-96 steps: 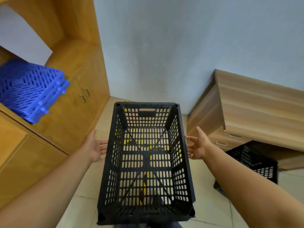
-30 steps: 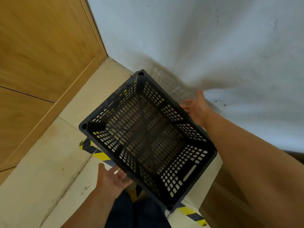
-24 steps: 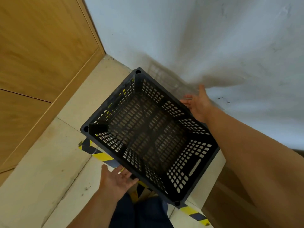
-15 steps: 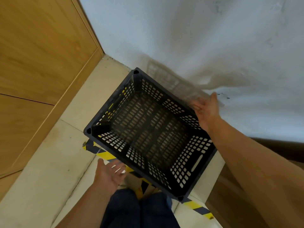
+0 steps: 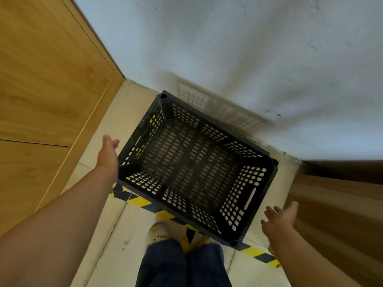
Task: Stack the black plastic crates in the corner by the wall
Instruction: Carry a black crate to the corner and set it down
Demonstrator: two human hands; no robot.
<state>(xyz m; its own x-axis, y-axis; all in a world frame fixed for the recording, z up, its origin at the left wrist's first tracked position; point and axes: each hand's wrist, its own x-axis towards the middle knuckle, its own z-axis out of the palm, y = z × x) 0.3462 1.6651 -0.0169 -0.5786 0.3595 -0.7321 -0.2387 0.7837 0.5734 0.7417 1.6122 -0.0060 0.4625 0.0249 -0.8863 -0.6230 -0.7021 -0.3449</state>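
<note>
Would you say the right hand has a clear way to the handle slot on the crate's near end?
Probably yes: the right hand is open beside the crate, with only bare floor between it and the handle slot.

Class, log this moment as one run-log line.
black crate: on floor by wall | left hand: open beside it | right hand: open, apart

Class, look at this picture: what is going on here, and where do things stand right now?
A person is placing a black plastic crate on the tiled floor beside the white wall, near a wooden cabinet. Both hands are open: the left hand is by the crate's left end, the right hand is clear of its right end. The crate is empty and partly covers yellow-and-black floor tape.
</note>
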